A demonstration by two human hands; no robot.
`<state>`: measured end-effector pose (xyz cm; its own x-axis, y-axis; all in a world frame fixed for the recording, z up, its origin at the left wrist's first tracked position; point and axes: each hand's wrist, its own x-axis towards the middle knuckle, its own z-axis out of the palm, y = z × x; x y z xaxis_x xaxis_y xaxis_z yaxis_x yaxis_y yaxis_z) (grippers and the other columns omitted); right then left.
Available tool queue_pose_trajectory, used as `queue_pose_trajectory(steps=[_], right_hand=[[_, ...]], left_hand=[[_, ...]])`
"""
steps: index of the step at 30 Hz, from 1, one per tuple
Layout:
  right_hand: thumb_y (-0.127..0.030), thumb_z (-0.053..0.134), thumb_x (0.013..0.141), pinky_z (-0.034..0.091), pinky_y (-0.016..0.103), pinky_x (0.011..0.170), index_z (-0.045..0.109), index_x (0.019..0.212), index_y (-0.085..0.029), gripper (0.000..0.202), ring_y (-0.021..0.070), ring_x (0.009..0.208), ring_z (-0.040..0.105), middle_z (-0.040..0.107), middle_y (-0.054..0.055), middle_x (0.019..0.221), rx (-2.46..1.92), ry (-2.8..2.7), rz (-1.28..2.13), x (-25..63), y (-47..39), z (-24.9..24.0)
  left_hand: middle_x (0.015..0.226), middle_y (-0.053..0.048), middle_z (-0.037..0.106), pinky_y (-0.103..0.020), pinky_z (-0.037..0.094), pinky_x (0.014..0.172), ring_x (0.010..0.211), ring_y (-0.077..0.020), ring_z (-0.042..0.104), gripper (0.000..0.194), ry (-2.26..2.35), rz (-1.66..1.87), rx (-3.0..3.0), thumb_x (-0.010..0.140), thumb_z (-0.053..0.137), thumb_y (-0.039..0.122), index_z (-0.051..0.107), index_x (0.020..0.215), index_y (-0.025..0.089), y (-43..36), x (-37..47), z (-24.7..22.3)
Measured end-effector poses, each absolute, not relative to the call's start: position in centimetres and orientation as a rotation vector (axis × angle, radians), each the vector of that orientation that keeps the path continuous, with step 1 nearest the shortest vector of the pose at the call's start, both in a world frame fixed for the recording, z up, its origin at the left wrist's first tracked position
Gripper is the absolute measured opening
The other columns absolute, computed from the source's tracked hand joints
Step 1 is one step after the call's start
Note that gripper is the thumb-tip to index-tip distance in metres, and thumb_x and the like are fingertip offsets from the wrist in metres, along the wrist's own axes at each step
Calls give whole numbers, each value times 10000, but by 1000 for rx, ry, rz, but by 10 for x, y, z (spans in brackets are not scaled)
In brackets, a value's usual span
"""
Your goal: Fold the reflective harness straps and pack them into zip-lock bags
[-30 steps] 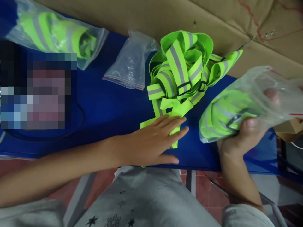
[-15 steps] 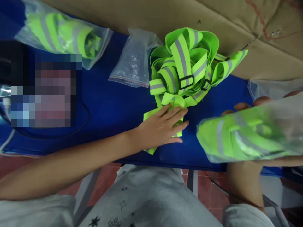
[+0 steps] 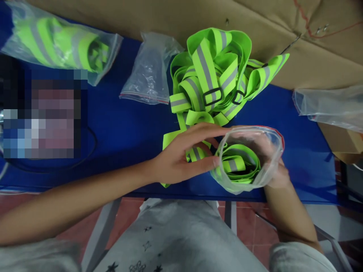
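My right hand [image 3: 279, 173] is wrapped around a clear zip bag [image 3: 276, 141], partly hidden behind its plastic. The bag's mouth gapes towards me, and a rolled yellow-green reflective strap [image 3: 234, 165] shows inside. My left hand [image 3: 184, 155] has its thumb and fingers spread in a curve at the bag's left side; the fingertips meet its edge. Beneath that hand lies a loose end of yellow-green webbing. Just beyond sits a heap of reflective straps [image 3: 210, 71] with grey stripes and black buckles.
A filled bag of strap [image 3: 59, 43] lies at the far left, beside an empty-looking zip bag [image 3: 150, 70]. Another clear bag [image 3: 334, 105] rests at the right over a cardboard box [image 3: 343, 141]. Brown wrapping [image 3: 272, 34] borders the blue table [image 3: 127, 132] at the back. A blurred-out item and cable are on the left.
My right hand has brought the bag in from the right and turned its mouth towards me. My left hand has lifted from lying flat on the webbing and reached the bag's side.
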<state>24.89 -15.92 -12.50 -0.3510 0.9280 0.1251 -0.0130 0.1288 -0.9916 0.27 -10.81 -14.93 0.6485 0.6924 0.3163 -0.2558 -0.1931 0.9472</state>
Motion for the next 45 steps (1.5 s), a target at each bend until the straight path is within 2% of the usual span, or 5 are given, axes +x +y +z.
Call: queue_pose_trajectory(steps=[6, 13, 18, 22, 45], right_hand=[[-616, 682, 931, 543, 413, 1089, 528, 1513, -370, 650, 245, 1258, 632, 618, 25, 1424, -1161, -1503, 1043, 246, -160, -135], [-502, 605, 1013, 571, 326, 802, 645, 1329, -312, 372, 171, 919, 652, 681, 30, 1100, -1178, -1482, 887, 237, -160, -136], [-609, 611, 981, 576, 369, 836, 692, 1220, -246, 442, 199, 919, 683, 707, 42, 1025, -1182, -1419, 696, 233, -159, -141], [-459, 686, 969, 532, 315, 708, 749, 985, -220, 248, 166, 769, 679, 739, 20, 898, -1195, -1315, 520, 234, -156, -139], [-286, 886, 800, 512, 288, 686, 670, 742, -250, 226, 149, 752, 661, 761, -21, 859, -1264, -1056, 987, 249, -145, -129]], left_hand=[[1323, -105, 701, -345, 623, 864, 1138, -258, 696, 376, 514, 791, 1291, 960, 703, 389, 731, 1317, 272, -109, 6, -142], [955, -49, 749, -246, 516, 624, 719, -127, 644, 358, 580, 890, 1366, 973, 693, 446, 713, 1257, 229, -111, 5, -147], [902, -46, 737, -265, 473, 650, 752, -134, 625, 273, 737, 928, 1597, 1045, 572, 388, 759, 1081, 193, -112, 5, -140], [793, -35, 659, -291, 475, 681, 718, -140, 583, 390, 746, 888, 1576, 1072, 492, 437, 736, 903, 184, -112, 5, -138], [852, -16, 670, -278, 504, 745, 793, -145, 596, 377, 876, 952, 1172, 1017, 586, 538, 718, 890, 208, -105, 12, -153]])
